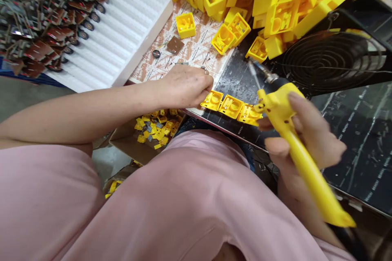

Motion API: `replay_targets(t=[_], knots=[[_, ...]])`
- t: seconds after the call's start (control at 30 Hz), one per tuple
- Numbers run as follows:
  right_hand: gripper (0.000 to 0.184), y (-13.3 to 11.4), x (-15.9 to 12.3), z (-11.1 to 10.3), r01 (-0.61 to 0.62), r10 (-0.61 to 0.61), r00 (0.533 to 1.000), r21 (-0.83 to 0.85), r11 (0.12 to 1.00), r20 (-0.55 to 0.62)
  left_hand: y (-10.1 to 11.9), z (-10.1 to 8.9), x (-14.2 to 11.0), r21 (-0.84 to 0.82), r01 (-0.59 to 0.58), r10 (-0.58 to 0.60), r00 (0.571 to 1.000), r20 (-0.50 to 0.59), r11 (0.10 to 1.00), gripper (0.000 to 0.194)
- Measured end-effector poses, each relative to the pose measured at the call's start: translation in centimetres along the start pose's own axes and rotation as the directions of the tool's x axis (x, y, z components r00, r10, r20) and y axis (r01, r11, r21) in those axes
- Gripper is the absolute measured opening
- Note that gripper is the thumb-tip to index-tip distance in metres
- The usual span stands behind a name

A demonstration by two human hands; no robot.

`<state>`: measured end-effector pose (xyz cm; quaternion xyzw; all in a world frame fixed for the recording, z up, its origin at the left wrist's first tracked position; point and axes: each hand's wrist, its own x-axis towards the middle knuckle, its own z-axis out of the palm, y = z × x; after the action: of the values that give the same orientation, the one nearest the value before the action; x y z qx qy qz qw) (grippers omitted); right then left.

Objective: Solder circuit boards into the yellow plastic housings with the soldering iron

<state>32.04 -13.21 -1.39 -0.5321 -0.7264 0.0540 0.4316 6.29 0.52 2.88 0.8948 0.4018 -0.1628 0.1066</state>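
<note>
My right hand (321, 134) grips a yellow soldering gun (306, 167), its metal tip pointing up and left over the black bench. Below that tip, along the bench's front edge, several open yellow plastic cases (232, 107) lie in a row. My left hand (186, 85) is closed at the left end of this row, its fingertips down by the first case; what they pinch is hidden. Just beyond the left hand, a small round black part (156, 54) and a brown circuit board (175, 45) lie on the patterned sheet.
A heap of yellow cases (214, 0) fills the back. To the right stands a black fan (321, 65). A white foam tray (128, 28) bears piled circuit boards (45, 24) with wires. Below the bench edge, a cardboard box (125, 136) holds small yellow pieces.
</note>
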Motion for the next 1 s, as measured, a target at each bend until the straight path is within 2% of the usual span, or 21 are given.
replay_targets(t=[0.07, 0.17, 0.27, 0.37, 0.47, 0.6, 0.7, 0.77, 0.83, 0.9, 0.93, 1.0], knots=[[0.039, -0.7, 1.0, 0.7, 0.143, -0.14, 0.989, -0.067, 0.988, 0.043, -0.5, 0.8, -0.5, -0.055, -0.036, 0.031, 0.996, -0.085, 0.998, 0.03], [0.016, -1.0, 1.9, 2.2, 0.185, -0.172, 0.979, -0.121, 0.975, 0.109, -1.1, 2.6, -1.5, -0.198, -0.146, 0.081, 0.95, -0.301, 0.969, 0.035], [0.024, -0.7, 2.1, 4.4, 0.204, -0.193, 0.974, -0.079, 0.976, 0.122, -1.0, 4.4, -2.0, -0.28, -0.231, 0.089, 0.894, -0.44, 0.932, 0.029], [0.041, -0.6, 2.3, 6.8, 0.237, -0.226, 0.958, -0.043, 0.971, 0.179, -0.8, 5.5, -1.9, -0.215, -0.24, 0.1, 0.853, -0.513, 0.947, 0.033], [0.036, -0.7, 2.2, 8.2, 0.249, -0.23, 0.95, -0.067, 0.966, 0.211, -1.4, 5.7, -1.6, -0.141, -0.293, 0.169, 0.815, -0.555, 0.946, 0.032], [0.033, -0.8, 2.1, 8.5, 0.211, -0.183, 0.966, -0.15, 0.966, 0.182, -2.4, 5.5, -0.8, -0.103, -0.359, 0.233, 0.772, -0.591, 0.928, 0.03], [0.031, -0.8, 2.4, 7.9, 0.224, -0.193, 0.967, -0.194, 0.955, 0.164, -2.1, 5.3, -0.2, -0.096, -0.328, 0.212, 0.779, -0.59, 0.94, 0.031], [0.028, -1.0, 2.7, 6.7, 0.227, -0.211, 0.973, -0.194, 0.954, 0.098, -1.8, 5.2, 0.0, -0.097, -0.322, 0.207, 0.783, -0.586, 0.942, 0.03], [0.024, -1.3, 2.8, 4.6, 0.221, -0.221, 0.975, -0.167, 0.961, 0.018, -1.5, 5.3, -0.2, -0.097, -0.33, 0.215, 0.784, -0.583, 0.939, 0.027], [0.021, -1.5, 2.4, 1.9, 0.287, -0.286, 0.958, -0.119, 0.951, 0.02, -1.5, 5.5, -0.6, -0.089, -0.326, 0.213, 0.777, -0.592, 0.941, 0.024], [0.022, -1.5, 2.1, 0.4, 0.254, -0.254, 0.967, -0.096, 0.962, 0.014, -1.4, 5.6, -0.8, -0.079, -0.317, 0.207, 0.769, -0.605, 0.945, 0.023], [0.04, -1.5, 1.2, -2.4, 0.207, -0.199, 0.974, -0.061, 0.977, 0.11, -1.4, 5.9, -1.2, -0.052, -0.293, 0.193, 0.742, -0.642, 0.955, 0.024]])
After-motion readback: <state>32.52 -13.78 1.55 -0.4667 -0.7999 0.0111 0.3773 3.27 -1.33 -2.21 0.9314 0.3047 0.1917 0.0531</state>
